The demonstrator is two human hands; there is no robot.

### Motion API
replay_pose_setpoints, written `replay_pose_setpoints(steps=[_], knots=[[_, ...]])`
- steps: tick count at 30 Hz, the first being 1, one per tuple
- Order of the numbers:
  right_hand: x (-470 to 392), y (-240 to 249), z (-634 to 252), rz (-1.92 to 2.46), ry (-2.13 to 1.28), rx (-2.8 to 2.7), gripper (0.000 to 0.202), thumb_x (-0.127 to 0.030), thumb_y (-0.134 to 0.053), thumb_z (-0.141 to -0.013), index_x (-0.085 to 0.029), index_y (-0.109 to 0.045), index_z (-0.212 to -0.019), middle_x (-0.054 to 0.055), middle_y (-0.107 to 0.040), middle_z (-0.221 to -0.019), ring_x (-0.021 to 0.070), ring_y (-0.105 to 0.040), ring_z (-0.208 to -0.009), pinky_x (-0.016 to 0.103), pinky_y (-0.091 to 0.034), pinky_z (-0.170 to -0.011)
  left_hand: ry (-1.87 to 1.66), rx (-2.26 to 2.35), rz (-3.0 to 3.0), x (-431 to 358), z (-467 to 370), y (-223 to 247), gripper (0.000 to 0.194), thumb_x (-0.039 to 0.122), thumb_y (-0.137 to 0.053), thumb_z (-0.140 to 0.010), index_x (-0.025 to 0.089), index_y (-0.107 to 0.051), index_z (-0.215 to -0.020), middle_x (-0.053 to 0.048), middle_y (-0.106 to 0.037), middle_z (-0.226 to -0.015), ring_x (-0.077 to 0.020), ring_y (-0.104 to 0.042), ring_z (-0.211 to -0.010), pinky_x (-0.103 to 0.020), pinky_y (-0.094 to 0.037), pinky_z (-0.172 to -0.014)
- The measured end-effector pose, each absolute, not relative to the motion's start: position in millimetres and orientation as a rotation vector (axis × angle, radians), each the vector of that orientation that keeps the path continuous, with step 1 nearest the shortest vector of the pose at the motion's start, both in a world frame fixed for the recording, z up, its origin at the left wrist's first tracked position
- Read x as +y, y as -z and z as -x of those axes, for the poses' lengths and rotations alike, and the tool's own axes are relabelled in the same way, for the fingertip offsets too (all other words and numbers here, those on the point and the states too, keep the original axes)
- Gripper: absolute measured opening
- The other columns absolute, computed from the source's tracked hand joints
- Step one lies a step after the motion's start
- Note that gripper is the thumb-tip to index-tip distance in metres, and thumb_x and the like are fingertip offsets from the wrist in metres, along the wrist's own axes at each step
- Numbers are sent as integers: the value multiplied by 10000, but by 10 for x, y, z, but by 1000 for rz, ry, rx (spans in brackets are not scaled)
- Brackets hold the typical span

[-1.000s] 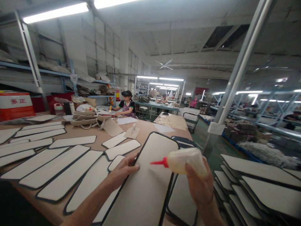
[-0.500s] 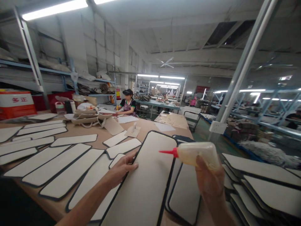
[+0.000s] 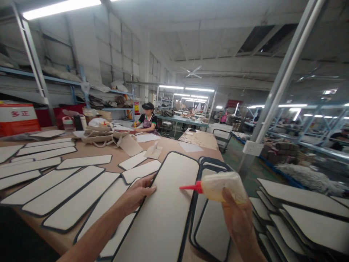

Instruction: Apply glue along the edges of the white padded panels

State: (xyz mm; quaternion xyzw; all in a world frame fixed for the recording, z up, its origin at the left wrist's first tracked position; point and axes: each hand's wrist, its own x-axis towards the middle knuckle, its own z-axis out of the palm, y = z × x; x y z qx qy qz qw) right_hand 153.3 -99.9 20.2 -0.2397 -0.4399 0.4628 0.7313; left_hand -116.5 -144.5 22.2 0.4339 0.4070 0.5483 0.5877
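My left hand [image 3: 140,193] grips the left edge of a long off-white panel [image 3: 166,203] with rounded corners and a dark rim, thumb on its face. The panel is tilted up above the table. In my right hand [image 3: 237,218] is a squeeze bottle [image 3: 222,185] of yellowish liquid, held on its side. Its red nozzle [image 3: 189,187] points left over the panel's right half; whether the tip touches the surface I cannot tell. Behind the panel, to the right, lies a stack of similar dark-edged panels [image 3: 214,225].
Several like panels [image 3: 81,198] spread over the brown table [image 3: 163,145] at left. More panels are stacked [image 3: 313,225] at right. Beige bag-like pieces [image 3: 100,138] and a small beige piece with a handle [image 3: 154,151] lie farther back. A co-worker [image 3: 147,120] sits beyond. A metal post [image 3: 275,94] rises at right.
My right hand has moved the bottle down and slightly left, so the nozzle is lower over the panel. My left hand still holds the panel, and the view has shifted slightly.
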Motion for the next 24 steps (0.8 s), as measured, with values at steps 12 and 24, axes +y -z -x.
replay_pose_setpoints(steps=[12,24], knots=[[-1023,-104,-1344,539,-1031,-942,479,-261,-761,-625,-209,-558,-1056,1,-632,-872,152,-586,-790,257,-490,-733,-1297,996,-968,-1378,1208,-191,580,152,-698,-664,171,-535,-1220,-77,-702,-1003,-221,-669,-816,-267,-516,-664],[-1251,-83,-1537,580,-1192,-589,436,-351,-787,-566,-175,-645,-939,41,-687,-790,232,-638,-773,363,-520,-701,-1344,1335,-743,-1209,1440,51,705,103,-718,-605,213,-479,-1259,-5,-730,-863,-182,-672,-838,-201,-528,-632]])
